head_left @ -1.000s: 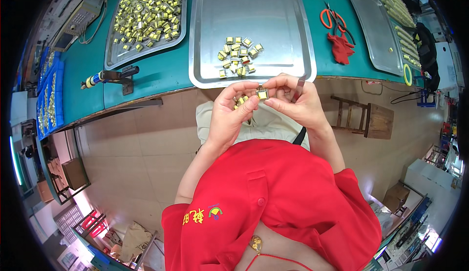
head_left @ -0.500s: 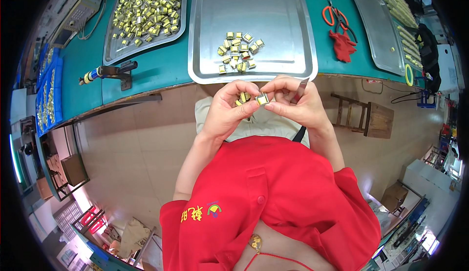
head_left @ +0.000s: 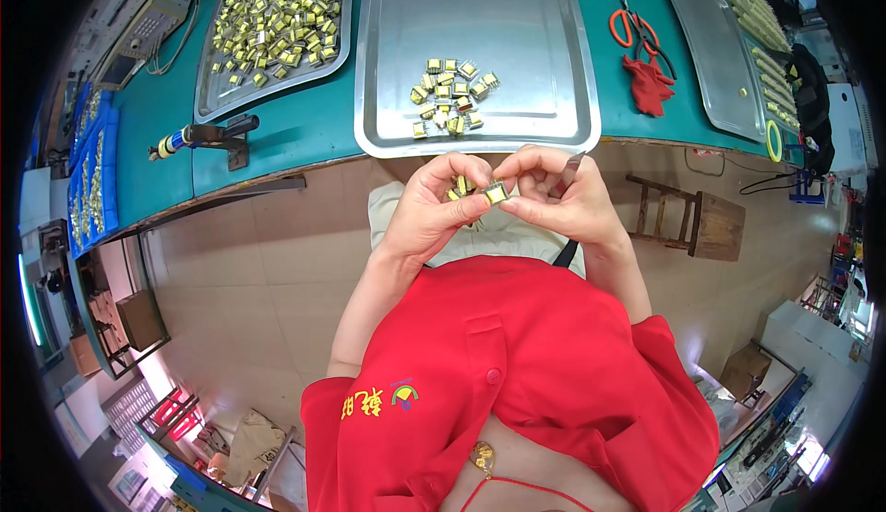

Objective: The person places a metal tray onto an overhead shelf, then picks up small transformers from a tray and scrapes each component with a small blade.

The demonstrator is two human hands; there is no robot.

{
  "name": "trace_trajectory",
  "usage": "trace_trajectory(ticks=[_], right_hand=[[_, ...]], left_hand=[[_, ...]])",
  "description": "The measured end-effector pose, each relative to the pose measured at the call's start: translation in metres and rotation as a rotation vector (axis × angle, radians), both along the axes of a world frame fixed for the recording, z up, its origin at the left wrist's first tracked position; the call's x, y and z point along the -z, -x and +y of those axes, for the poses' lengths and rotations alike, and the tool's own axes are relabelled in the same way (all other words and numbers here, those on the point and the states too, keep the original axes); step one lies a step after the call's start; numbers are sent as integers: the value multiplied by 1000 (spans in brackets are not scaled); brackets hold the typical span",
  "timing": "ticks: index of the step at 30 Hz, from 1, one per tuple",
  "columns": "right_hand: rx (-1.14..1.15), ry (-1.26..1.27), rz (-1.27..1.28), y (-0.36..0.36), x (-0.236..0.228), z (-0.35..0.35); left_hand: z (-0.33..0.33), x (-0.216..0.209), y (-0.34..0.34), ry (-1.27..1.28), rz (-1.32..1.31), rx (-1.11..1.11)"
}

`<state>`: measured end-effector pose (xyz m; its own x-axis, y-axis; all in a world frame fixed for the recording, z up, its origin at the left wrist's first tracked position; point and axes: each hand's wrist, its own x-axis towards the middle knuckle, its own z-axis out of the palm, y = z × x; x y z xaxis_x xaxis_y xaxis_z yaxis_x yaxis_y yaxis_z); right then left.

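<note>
Grip: left hand [head_left: 426, 203] and right hand [head_left: 565, 200] both pinching one yellow part [head_left: 496, 194], right off the tray's [head_left: 461, 14] near edge!
Left hand: spares [head_left: 461, 185] tucked inside.
Right hand: thin tool [head_left: 569, 172] lodged there too.
Tray: loose parts [head_left: 443, 90] bunched toward its near edge.
Bench [head_left: 295, 143]: red cloth [head_left: 649, 88] past the tray's right edge.

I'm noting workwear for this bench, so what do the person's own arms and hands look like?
The left hand and right hand are ungloved, and the forearms are bare, with no watch or bracelet visible. Short, loose red sleeves cover the upper arms. They belong to a red shirt with a small multicoloured emblem on its left chest.
</note>
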<state>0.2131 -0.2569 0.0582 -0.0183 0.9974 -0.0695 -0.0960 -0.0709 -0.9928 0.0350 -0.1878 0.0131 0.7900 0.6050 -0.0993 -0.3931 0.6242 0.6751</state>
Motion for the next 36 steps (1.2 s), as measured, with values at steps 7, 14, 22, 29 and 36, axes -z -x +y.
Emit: trace_trajectory(ticks=[7, 14, 22, 29, 36], right_hand=[[1, 13, 6, 0, -1, 0], [103, -100, -35, 1, 6, 2], [140, -279, -351, 11, 0, 4], [142, -255, -264, 4, 10, 4], [140, -241, -269, 3, 7, 5]], left_hand=[[0, -2, 0, 8, 3, 2], [-3, -13, -1, -5, 210, -95], [-6, -9, -4, 62, 123, -34], [-5, 0, -4, 184, -22, 30], [-3, -3, -6, 205, -42, 44]])
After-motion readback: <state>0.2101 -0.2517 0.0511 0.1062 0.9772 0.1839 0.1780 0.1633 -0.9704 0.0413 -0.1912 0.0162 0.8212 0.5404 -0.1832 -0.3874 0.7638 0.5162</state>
